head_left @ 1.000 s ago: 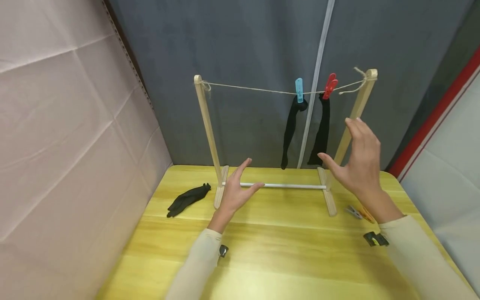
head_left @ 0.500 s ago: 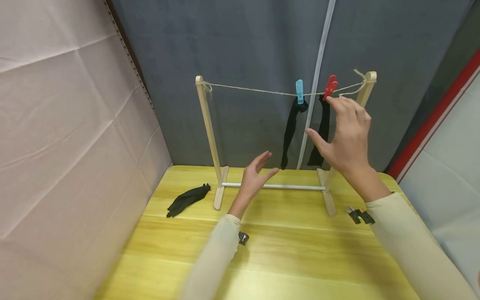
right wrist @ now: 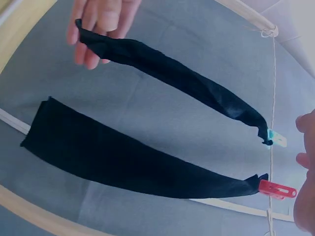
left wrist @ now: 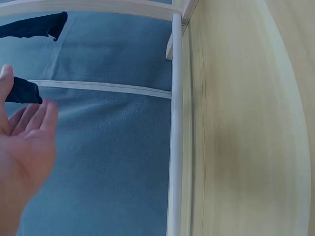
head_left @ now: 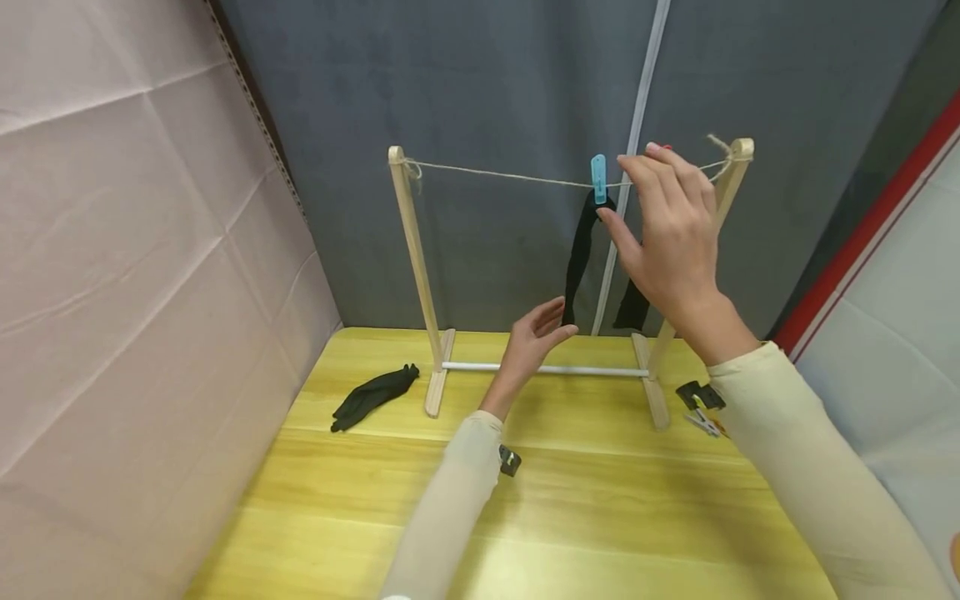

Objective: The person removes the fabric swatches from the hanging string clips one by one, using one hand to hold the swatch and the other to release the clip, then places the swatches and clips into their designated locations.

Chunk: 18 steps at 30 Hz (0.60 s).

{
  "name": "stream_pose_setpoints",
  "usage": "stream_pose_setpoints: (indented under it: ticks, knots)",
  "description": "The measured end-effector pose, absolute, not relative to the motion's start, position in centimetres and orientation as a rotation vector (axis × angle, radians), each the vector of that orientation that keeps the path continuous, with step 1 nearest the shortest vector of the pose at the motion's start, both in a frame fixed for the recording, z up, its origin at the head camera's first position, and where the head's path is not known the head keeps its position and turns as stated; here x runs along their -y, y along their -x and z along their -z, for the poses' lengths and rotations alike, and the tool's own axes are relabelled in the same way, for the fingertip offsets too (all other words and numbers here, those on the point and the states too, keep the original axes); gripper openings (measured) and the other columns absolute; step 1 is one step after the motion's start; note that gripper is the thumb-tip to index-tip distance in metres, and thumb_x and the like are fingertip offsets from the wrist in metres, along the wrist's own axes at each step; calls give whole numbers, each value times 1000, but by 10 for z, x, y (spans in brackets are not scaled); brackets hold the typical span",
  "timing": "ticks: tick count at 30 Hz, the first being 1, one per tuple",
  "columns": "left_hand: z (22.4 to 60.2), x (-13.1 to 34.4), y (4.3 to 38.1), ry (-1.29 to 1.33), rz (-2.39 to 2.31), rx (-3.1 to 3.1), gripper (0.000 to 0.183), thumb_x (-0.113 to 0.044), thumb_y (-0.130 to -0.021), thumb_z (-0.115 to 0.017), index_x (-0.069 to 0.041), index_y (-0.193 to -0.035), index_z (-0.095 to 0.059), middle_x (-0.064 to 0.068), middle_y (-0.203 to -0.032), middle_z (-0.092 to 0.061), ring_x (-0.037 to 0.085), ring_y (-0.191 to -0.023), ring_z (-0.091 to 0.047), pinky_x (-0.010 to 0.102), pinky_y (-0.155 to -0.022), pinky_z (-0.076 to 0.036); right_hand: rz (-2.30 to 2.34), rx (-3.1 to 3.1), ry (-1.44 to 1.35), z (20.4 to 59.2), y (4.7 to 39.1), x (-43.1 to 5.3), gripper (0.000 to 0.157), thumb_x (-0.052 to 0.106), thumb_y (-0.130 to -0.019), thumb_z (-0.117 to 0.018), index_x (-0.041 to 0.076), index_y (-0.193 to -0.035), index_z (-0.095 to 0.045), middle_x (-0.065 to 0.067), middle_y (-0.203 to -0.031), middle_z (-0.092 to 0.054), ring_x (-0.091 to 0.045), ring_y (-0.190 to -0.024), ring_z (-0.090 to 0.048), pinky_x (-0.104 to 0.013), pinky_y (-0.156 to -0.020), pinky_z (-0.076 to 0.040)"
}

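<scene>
On left of table (head_left: pixel 337 517), 1 black cloth (head_left: pixel 375 397); then left hand (head_left: pixel 529 337), thumb & fingers apart, low end of hanging black strip (head_left: pixel 577 254) btwn them, contact unclear; blue peg (head_left: pixel 598 179) clips strip's top to line (head_left: pixel 502 174); right hand (head_left: pixel 671 237), thumb spread from fingers, just beside that peg, in front of red peg (right wrist: pixel 275 189) & 2nd strip (right wrist: pixel 123 155).

Two cloths (head_left: pixel 580 250) hang from the line (head_left: pixel 495 173) (a third (head_left: pixel 375 397) lies lower left).

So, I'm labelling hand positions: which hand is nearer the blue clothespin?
Right. The right hand is close to the blue clothespin, at its right; the left hand is below, by the lower end of its black cloth.
</scene>
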<state>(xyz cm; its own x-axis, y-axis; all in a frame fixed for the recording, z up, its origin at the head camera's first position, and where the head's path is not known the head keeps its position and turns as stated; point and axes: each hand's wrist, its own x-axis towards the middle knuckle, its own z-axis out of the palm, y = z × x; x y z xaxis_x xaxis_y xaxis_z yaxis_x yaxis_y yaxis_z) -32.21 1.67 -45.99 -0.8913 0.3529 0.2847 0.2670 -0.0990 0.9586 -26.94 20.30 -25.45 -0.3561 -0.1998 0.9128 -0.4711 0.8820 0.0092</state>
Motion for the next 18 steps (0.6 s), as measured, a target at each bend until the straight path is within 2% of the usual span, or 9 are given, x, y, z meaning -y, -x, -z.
stream_pose_setpoints:
  ticks: [4,9,12,14,18]
  knots:
    - [460,-23,324,-729,-2188,-2019,52,-27,-100,-76,-22,-150,-61,2,-144,-70,18,-137,-65,33,-110,-55,-271,1966,-474,247,272,-198,56,32,-104,-68,6,-152,-54,-18,-149,-62,-31,-152,-45,-50,-128,-29]
    - [464,-27,325,-709,-2250,-1972,45,-24,-98,-77,-14,-141,-68,6,-127,-78,18,-120,-74,31,-100,-61,-269,2030,-447,237,278,-194,59,45,-106,-60,5,-150,-56,-18,-147,-63,-31,-153,-44,-48,-129,-28]
    - [465,-28,325,-706,-2294,-1955,37,-22,-98,-78,-11,-133,-74,8,-117,-81,25,-111,-78,32,-92,-64,-263,2083,-435,233,280,-192,57,46,-109,-53,5,-149,-57,-19,-146,-64,-31,-153,-43,-48,-129,-28]
    - [464,-28,325,-713,-2320,-1948,33,-21,-97,-78,-9,-128,-76,9,-111,-82,31,-107,-79,35,-89,-65,-255,2118,-429,231,282,-191,53,42,-111,-50,4,-148,-57,-19,-146,-63,-32,-153,-43,-49,-129,-28]
    - [465,-29,325,-750,-2365,-1907,33,-22,-98,-78,1,-122,-76,10,-104,-83,40,-104,-78,55,-93,-62,-251,2160,-415,229,285,-187,48,36,-113,-49,4,-148,-56,-19,-146,-62,-33,-152,-43,-49,-128,-28]
